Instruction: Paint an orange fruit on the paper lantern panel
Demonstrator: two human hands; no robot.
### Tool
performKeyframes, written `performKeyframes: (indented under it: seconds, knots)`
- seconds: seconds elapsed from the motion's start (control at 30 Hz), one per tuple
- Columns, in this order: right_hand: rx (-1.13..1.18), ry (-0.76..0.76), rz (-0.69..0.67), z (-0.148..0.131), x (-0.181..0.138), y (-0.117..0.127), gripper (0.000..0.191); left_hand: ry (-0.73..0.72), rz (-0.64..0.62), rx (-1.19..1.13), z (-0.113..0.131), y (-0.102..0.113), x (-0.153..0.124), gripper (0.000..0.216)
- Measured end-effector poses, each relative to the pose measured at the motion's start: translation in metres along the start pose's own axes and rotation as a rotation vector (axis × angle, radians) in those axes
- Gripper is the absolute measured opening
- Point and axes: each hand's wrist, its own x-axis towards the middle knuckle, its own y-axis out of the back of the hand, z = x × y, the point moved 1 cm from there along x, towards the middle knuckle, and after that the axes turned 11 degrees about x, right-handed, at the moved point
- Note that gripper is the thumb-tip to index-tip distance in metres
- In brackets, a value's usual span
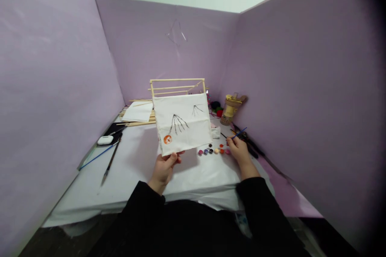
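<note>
My left hand (164,167) grips the lower edge of a paper-covered wooden lantern frame (181,122) and holds it up above the table. Its white paper face carries black brush strokes and an orange round mark at the lower left. My right hand (238,149) is closed on a thin blue-handled paintbrush (240,133), with the tip down near a row of small paint pots (214,150) on the white table cover (135,168).
Purple partition walls enclose the table on three sides. At the left lie a long brush (111,160), a blue brush and a small white case (105,140). Wooden sticks and paper (137,114) are stacked at the back left; a bamboo holder (230,108) stands back right.
</note>
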Motion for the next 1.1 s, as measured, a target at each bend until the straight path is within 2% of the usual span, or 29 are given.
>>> performKeyframes:
  seconds: [0.47, 0.83, 1.1]
  knots:
    - [-0.019, -0.031, -0.026, -0.0055, 0.0002, -0.0017, 0.033, -0.006, 0.010, 0.013, -0.0006, 0.0000, 0.0001, 0.038]
    - [0.076, -0.133, -0.044, 0.0011, 0.0000, -0.0051, 0.033, -0.005, -0.003, -0.014, -0.0025, 0.0012, 0.0006, 0.035]
    - [0.105, -0.167, -0.009, 0.0002, -0.0002, -0.0054, 0.033, -0.013, -0.012, -0.018, -0.0042, 0.0017, 0.0013, 0.036]
